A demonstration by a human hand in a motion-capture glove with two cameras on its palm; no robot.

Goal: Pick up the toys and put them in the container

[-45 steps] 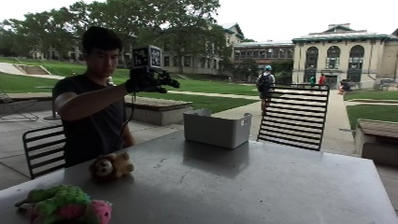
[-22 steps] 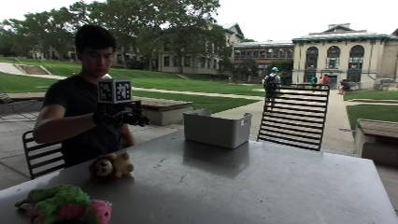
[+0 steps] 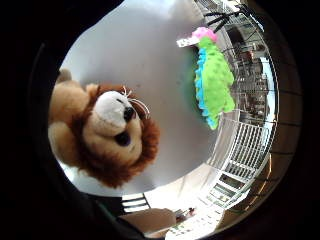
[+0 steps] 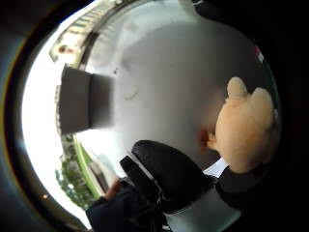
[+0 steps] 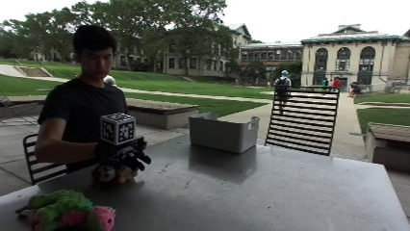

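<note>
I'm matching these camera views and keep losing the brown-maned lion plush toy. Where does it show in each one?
Outside view: lion plush toy sits on the grey table, directly under the gloved right hand.
Little finger side palm view: it fills the frame, face showing, beside the green and pink plush toy.
Thumb side palm view: only its tan back shows.
Shared landmark: the grey table.

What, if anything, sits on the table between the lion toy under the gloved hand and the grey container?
Nothing visible. In the outside view the gloved right hand is just above the lion toy, and only bare table lies between it and the grey container. The green and pink plush lies off to the other side.
</note>
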